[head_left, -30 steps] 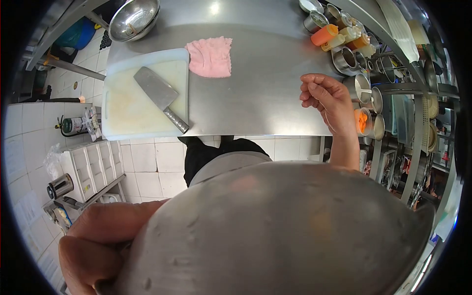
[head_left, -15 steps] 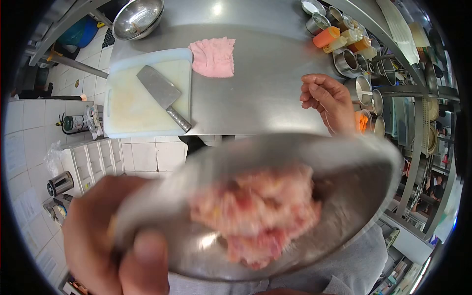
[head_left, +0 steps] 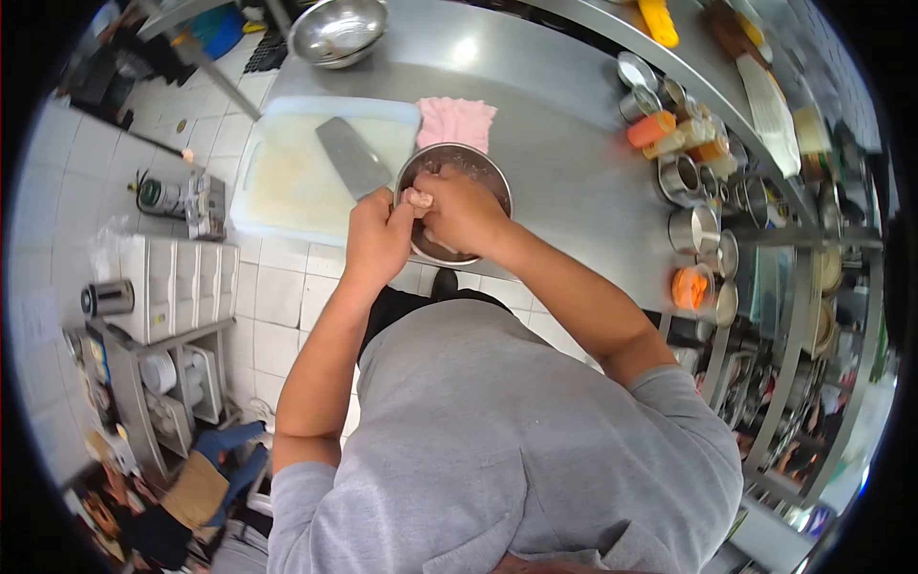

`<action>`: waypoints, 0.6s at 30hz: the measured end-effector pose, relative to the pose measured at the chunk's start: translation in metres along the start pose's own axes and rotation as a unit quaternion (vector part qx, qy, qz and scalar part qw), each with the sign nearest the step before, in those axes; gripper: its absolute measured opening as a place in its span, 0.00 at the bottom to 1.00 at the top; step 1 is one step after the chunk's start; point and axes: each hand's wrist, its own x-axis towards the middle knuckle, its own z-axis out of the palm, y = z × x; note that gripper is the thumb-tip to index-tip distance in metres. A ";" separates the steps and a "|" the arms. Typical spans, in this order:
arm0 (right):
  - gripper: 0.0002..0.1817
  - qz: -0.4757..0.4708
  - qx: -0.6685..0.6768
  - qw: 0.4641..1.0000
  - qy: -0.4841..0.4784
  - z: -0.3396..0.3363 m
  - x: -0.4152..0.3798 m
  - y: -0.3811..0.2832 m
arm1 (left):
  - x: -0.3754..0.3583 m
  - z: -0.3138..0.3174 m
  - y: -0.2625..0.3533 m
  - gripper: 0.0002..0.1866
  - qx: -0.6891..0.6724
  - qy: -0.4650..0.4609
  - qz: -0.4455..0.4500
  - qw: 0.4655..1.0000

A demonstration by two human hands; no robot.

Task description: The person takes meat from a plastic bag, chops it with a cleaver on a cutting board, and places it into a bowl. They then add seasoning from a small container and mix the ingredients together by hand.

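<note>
A steel bowl (head_left: 499,179) stands at the table's front edge, overlapping the pink cloth (head_left: 454,121). My left hand (head_left: 376,234) is closed on the bowl's left rim, its thumb on top. Inside the bowl is my right hand (head_left: 467,206), fingers curled round raw meat (head_left: 417,199); a pale pink lump of it shows beside my left thumb. Most of the meat is hidden under my right hand. Left of the bowl, a cleaver (head_left: 349,158) lies on the white cutting board (head_left: 277,172), its handle covered by my left hand.
Nested steel bowls (head_left: 338,33) stand at the back left. Along the right are sauce bottles (head_left: 652,129), steel pots (head_left: 690,228) and a tub of orange pieces (head_left: 690,287), under a metal shelf (head_left: 660,57). Another person (head_left: 196,488) is at the lower left.
The bowl of raw meat has gone from close in front of the camera down to the table. My right hand has moved from the right side into it. The view has shifted.
</note>
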 end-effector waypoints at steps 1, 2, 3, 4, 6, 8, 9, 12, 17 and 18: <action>0.10 -0.014 0.011 0.998 -0.067 0.012 0.018 0.009 | -0.002 0.000 -0.014 0.14 -0.027 0.024 -0.028 0.999; 0.10 -0.031 0.006 0.997 -0.076 0.017 0.029 0.005 | -0.006 -0.004 -0.025 0.14 -0.031 0.044 -0.032 0.998; 0.11 -0.021 -0.034 0.996 -0.083 0.023 0.036 0.000 | -0.011 -0.011 -0.036 0.15 -0.083 0.043 -0.088 0.992; 0.13 -0.009 -0.074 0.993 -0.087 0.027 0.040 -0.009 | -0.016 -0.019 -0.050 0.16 -0.135 0.039 -0.142 0.980; 0.15 -0.051 -0.062 0.990 -0.112 0.024 0.052 -0.037 | -0.018 -0.042 -0.075 0.16 -0.098 0.070 -0.118 0.986; 0.17 -0.118 0.055 0.987 -0.093 0.035 0.058 -0.061 | -0.028 -0.067 -0.075 0.17 -0.153 0.084 -0.124 0.977; 0.17 -0.128 0.053 0.986 -0.096 0.046 0.062 -0.075 | -0.032 -0.078 -0.074 0.17 -0.155 0.094 -0.123 0.976; 0.16 -0.126 -0.074 0.989 -0.027 0.089 0.086 -0.115 | -0.041 -0.118 -0.078 0.18 -0.194 0.137 -0.110 0.965; 0.13 -0.146 -0.063 0.981 -0.111 0.127 0.127 -0.196 | -0.056 -0.193 -0.156 0.15 -0.150 0.152 -0.128 0.969; 0.13 -0.149 0.017 0.980 -0.128 0.131 0.131 -0.219 | -0.062 -0.211 -0.169 0.14 -0.151 0.156 -0.134 0.967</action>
